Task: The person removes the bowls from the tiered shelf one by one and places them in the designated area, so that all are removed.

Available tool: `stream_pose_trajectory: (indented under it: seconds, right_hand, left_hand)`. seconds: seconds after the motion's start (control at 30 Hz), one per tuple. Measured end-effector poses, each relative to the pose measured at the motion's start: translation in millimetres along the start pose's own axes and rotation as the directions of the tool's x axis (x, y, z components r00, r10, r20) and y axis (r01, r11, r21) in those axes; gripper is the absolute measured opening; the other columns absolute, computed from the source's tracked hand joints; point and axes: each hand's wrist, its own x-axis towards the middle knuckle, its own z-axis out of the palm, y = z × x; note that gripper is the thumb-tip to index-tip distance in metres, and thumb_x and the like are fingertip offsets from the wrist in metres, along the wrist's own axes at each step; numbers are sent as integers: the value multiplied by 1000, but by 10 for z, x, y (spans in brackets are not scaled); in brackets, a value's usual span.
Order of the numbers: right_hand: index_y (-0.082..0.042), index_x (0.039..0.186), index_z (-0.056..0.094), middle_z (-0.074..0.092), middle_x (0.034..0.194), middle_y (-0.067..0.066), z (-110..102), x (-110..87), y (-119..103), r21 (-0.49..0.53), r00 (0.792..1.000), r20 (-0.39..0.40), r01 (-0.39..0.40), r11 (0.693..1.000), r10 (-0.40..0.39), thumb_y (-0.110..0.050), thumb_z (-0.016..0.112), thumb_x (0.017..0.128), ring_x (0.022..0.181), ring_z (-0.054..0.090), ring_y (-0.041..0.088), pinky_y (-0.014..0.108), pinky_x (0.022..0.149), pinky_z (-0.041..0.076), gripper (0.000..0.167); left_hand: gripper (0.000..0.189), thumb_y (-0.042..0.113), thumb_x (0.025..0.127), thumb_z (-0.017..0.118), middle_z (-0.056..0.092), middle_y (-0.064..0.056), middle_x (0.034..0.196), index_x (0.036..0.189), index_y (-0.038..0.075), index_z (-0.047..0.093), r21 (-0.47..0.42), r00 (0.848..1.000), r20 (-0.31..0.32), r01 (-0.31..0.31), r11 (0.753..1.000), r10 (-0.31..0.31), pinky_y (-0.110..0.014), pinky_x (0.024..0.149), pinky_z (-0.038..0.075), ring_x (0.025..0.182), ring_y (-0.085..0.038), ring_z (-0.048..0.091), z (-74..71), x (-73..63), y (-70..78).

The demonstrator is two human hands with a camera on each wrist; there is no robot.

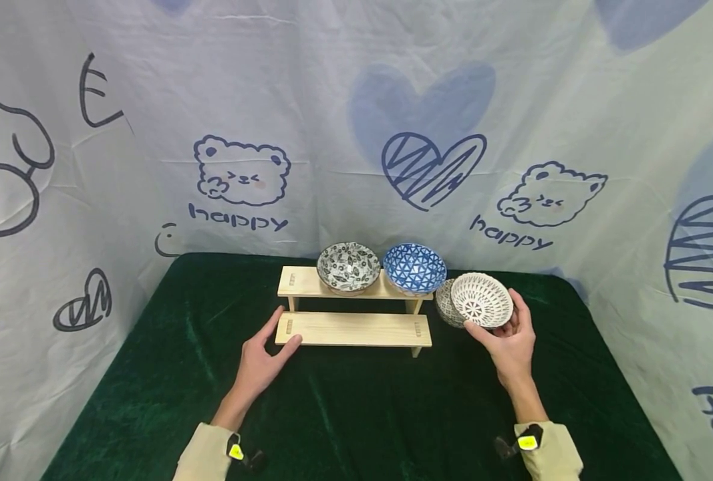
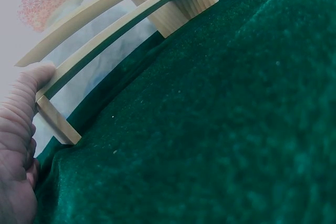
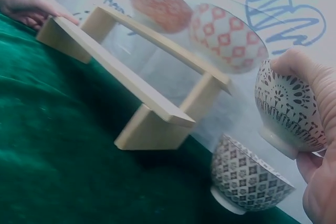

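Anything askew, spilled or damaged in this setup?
Nothing stands out. The wooden stand is upright, floral bowl and blue bowl on its upper shelf; no spills or cracks show. The white bowl tilts, but the right hand holds it.

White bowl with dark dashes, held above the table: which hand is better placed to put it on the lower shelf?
Probably the right hand: it holds the white bowl near the right end of the two-tier wooden stand. The left hand is at the left end.

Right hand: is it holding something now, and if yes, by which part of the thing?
The right hand holds the white patterned bowl by its rim and outer side.
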Motion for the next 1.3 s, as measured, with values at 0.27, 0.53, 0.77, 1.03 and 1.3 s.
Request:
stream_pose_trajectory:
  seconds: [0.27, 0.53, 0.77, 1.03, 1.3]
  right_hand:
    - [-16, 160, 36, 48, 157, 15, -70, 219, 61, 6, 997, -74, -23, 1000, 23, 8, 87, 78, 137, 50, 25, 14, 105, 47, 99]
    - [-18, 159, 36, 45, 160, 13, -251, 298, 125, 16, 981, -182, -67, 998, 68, 8, 87, 78, 139, 49, 25, 16, 103, 49, 100]
    - [-18, 159, 36, 45, 160, 13, -400, 419, 248, 69, 962, -242, -112, 991, 126, 6, 90, 76, 141, 48, 24, 20, 106, 49, 102]
    - [-17, 159, 36, 45, 159, 16, -502, 446, 495, 74, 945, -270, -173, 982, 187, 2, 92, 75, 141, 48, 23, 25, 113, 45, 102]
    - [-18, 160, 32, 41, 160, 16, -471, 421, 708, 38, 940, -260, -218, 975, 220, -4, 94, 74, 143, 45, 23, 25, 115, 43, 107]
  left_hand:
    - [79, 44, 96, 76, 46, -5, 162, 162, 17, 42, 3, 1000, -2, -4, 1000, 4, -58, 120, 35, 149, -31, 44, 1, 5, -27]
    - [78, 41, 95, 78, 49, -4, 160, 160, 16, 44, -13, 1000, -3, -10, 1000, 10, -56, 119, 38, 148, -28, 46, 22, -17, -34]
    - [78, 40, 95, 78, 48, -6, 161, 160, 15, 43, -5, 1000, -11, -15, 1000, 15, -58, 119, 37, 148, -30, 46, 14, 0, -41]
    - [78, 40, 95, 78, 48, -5, 160, 161, 15, 43, -4, 1000, -12, -19, 1000, 19, -58, 119, 37, 148, -30, 45, 10, 18, -42]
    - [79, 42, 95, 77, 46, -5, 161, 161, 15, 42, -7, 1000, -7, 1, 1000, -1, -58, 120, 36, 149, -30, 44, -2, 5, -29]
